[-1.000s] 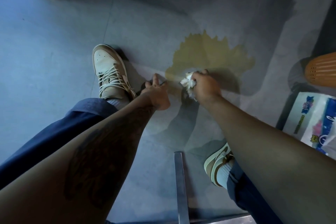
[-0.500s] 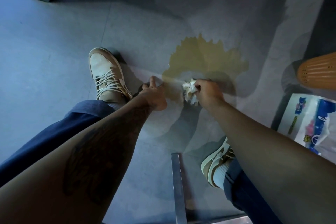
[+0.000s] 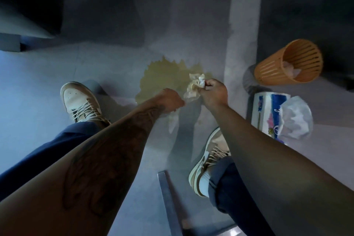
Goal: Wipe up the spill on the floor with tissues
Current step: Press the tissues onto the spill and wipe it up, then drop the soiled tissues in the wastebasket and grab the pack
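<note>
A yellowish spill (image 3: 162, 74) spreads over the grey floor between my feet. My right hand (image 3: 213, 94) pinches a crumpled, stained tissue (image 3: 194, 86) and holds it raised over the spill's right edge. My left hand (image 3: 170, 99) has its fingers curled at the lower end of that tissue. A pale strip of it seems to hang beneath the hand. The left fingertips are hidden behind the hand.
An orange slotted bin (image 3: 287, 63) with used tissues inside stands at the right. A blue and white tissue pack (image 3: 268, 113) lies in front of it, a tissue sticking out. My shoes (image 3: 80, 101) flank the spill. A metal bar (image 3: 168, 197) lies near the bottom edge.
My right hand lifted the tissue off the floor and moved right. My left hand left the floor and came up to the tissue. The view shifted, bringing the bin fully in.
</note>
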`<state>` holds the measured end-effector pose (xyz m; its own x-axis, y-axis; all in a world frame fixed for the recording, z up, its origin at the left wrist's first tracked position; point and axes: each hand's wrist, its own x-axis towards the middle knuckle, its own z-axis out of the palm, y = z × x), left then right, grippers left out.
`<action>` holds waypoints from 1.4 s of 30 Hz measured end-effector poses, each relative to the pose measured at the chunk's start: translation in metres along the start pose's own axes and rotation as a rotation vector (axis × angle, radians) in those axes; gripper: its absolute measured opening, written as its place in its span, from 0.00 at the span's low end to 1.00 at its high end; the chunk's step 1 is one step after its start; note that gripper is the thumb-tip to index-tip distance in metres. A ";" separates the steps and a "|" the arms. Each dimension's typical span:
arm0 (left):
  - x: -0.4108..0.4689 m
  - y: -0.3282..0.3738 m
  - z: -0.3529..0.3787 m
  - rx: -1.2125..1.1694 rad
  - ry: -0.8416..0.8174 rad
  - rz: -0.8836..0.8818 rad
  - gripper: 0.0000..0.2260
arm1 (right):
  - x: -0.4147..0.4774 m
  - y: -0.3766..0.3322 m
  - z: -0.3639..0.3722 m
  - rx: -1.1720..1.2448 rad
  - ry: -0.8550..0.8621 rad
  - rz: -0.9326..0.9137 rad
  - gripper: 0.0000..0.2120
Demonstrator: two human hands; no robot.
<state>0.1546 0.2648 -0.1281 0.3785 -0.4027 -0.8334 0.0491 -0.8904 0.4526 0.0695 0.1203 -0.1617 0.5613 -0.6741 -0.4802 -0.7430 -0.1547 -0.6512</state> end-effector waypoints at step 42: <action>-0.064 0.232 0.138 -0.078 -0.037 0.246 0.10 | -0.034 0.082 -0.288 -0.025 0.272 0.440 0.13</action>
<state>0.0139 0.0551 -0.0136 0.3538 -0.6143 -0.7053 0.0314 -0.7459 0.6654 -0.1152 -0.0779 -0.0292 0.0809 -0.8421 -0.5333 -0.8977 0.1709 -0.4061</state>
